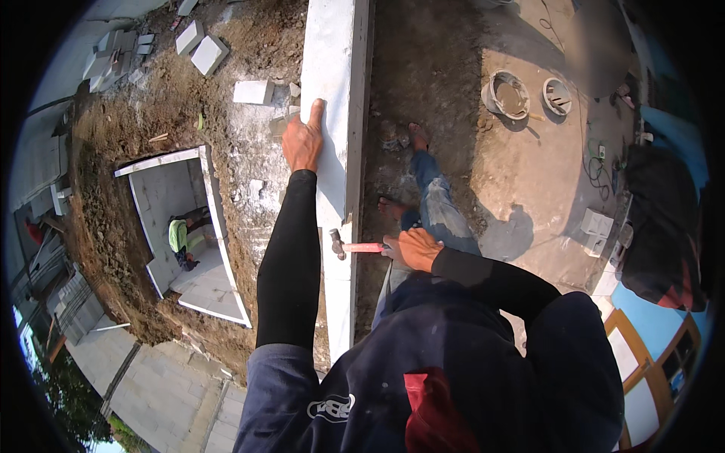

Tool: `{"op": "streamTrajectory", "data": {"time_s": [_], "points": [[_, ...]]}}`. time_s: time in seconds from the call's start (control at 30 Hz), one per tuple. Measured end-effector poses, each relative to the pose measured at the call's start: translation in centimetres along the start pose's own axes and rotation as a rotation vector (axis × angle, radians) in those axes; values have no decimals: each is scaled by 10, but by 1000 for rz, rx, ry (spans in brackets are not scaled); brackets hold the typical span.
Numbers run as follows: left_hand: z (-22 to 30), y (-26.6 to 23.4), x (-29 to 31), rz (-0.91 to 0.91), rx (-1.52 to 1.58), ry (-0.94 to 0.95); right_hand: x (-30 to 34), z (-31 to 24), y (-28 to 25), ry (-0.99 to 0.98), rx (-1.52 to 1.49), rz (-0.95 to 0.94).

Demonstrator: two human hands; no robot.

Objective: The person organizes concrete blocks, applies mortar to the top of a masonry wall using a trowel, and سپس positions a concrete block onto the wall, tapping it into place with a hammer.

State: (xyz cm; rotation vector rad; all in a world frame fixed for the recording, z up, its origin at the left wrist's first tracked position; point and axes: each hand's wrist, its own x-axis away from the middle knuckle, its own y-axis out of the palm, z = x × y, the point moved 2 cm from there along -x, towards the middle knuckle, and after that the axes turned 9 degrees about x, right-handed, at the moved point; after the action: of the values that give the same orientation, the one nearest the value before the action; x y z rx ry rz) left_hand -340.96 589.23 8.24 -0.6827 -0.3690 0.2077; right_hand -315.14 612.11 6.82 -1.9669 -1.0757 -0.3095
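Note:
My right hand (415, 248) is closed round the red handle of a hammer (361, 248). The dark hammer head lies over the top of a narrow white block wall (340, 298), close to a joint. Farther along, my left hand (303, 140) grips the left edge of a long white block (330, 68) on that wall. Its thumb stretches forward along the block, while the other fingers are bent and partly hidden. Black sleeves cover both forearms. Below the wall, on its right, my bare feet (418, 137) stand on dirt.
Loose white blocks (210, 55) lie on soil to the left. A rectangular pit (217, 226) holds a person in a bright vest (178, 235). Right of the wall stand a bucket of grey mix (509, 97) and a smaller bucket with tools (557, 97). A cable (596, 177) lies beyond.

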Motion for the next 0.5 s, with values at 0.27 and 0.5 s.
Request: {"op": "streamTrajectory", "data": {"time_s": [0.27, 0.5], "points": [[-15, -3, -6, 38, -88, -74, 16, 26, -10, 247, -231, -404], [-7, 1, -1, 75, -57, -71, 50, 32, -164, 624, -481, -80]]}}
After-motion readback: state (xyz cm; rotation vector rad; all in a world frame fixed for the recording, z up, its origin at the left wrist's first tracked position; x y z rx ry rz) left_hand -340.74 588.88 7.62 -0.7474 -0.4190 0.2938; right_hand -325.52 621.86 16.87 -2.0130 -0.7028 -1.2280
